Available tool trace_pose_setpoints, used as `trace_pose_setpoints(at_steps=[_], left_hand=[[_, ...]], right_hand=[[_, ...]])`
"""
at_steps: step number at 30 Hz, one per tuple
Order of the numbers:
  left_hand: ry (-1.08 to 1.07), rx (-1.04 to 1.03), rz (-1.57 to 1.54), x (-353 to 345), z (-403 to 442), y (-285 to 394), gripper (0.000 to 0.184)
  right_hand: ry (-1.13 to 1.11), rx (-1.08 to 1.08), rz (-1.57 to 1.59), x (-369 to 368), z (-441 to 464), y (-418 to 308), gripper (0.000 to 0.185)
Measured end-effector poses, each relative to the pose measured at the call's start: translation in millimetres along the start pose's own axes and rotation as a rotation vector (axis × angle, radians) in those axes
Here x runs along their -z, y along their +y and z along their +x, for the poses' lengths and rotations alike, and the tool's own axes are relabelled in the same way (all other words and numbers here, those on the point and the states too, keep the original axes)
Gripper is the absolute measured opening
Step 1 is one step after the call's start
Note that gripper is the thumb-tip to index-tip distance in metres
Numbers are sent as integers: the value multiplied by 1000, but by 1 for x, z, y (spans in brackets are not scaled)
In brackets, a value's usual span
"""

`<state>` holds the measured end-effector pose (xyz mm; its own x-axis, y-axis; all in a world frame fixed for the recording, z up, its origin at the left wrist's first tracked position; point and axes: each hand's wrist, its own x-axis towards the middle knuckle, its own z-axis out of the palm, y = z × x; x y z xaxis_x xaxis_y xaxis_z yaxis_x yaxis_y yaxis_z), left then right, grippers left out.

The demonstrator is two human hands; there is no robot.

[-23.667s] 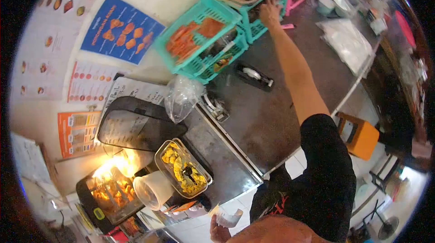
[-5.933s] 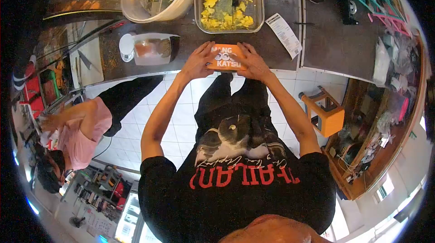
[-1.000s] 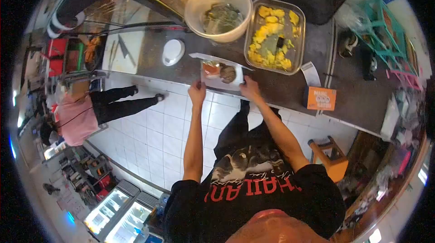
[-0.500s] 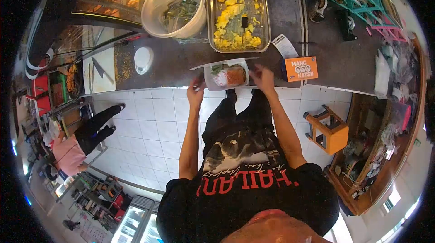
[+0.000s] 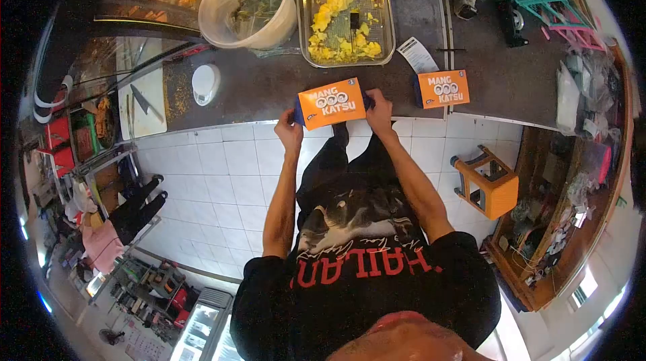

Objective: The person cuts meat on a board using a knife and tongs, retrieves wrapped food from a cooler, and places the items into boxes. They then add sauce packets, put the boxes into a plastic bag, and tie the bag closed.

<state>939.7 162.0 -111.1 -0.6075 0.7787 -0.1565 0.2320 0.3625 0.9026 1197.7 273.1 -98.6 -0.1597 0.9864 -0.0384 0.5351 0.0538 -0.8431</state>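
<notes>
An orange takeaway food box (image 5: 331,105) printed "MANG KATSU" sits at the counter's front edge before me, its lid down over the food. My left hand (image 5: 289,132) pinches its left end at the dark blue side. At the right end, the fingers of my right hand (image 5: 379,111) are closed on the other dark blue side. A second box (image 5: 443,89) with the same print stands to the right, apart from my hands. Its contents are hidden under the lid.
Behind the box are a wire-bottomed tray (image 5: 388,58) of yellow food pieces and a clear tub (image 5: 214,37). A white scale (image 5: 205,85), a knife (image 5: 146,102) on a cutting board (image 5: 161,85) and a paper slip (image 5: 417,55) lie around. An orange stool (image 5: 501,193) stands right; a person (image 5: 104,243) is left.
The box was open with its food showing; its orange lid is now folded down over it. Both hands have come in onto its ends.
</notes>
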Motion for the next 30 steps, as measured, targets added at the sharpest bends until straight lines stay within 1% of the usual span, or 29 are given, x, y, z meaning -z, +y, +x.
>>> trace_pose_setpoints(at_steps=[3,6,9,12,15,16,18,19,20,21,23,24,27,28,30], left_hand=[[124,134,-204,-6,-9,57,20],[129,-20,7,-12,-10,47,23],[83,64,56,-13,-10,40,27],[5,-19,110,-5,-13,45,38],[-200,128,-58,4,-15,40,44],[-315,249,-117,7,-12,36,50],[-374,429,-355,15,-6,40,51],[-402,517,-476,19,-3,49,52],[-415,535,-444,20,0,59,51],[-389,524,-425,17,1,53,50],[-341,501,-392,8,3,35,48],[-304,523,-371,6,4,36,46],[-271,520,-414,17,8,11,45],[-320,492,-441,26,11,16,49],[-184,483,-308,32,20,33,47]], right_hand=[[91,-55,98,4,-2,-19,26],[11,-126,68,8,0,-20,29],[-35,-59,-1,9,5,-21,26],[-52,190,-156,21,10,-24,25],[-293,-42,-71,30,17,-21,25],[-324,-199,12,28,21,-23,28],[-385,-518,172,26,30,-32,36],[-411,-474,63,27,32,-46,39],[-434,-429,-46,28,33,-60,42],[-455,-383,-157,28,33,-67,46],[-382,-242,-293,9,24,-42,49],[-344,-168,-361,1,20,-29,51],[-278,-340,-128,4,17,-16,53],[-275,-363,-105,10,20,-29,53],[-268,-412,-62,23,25,-53,53]])
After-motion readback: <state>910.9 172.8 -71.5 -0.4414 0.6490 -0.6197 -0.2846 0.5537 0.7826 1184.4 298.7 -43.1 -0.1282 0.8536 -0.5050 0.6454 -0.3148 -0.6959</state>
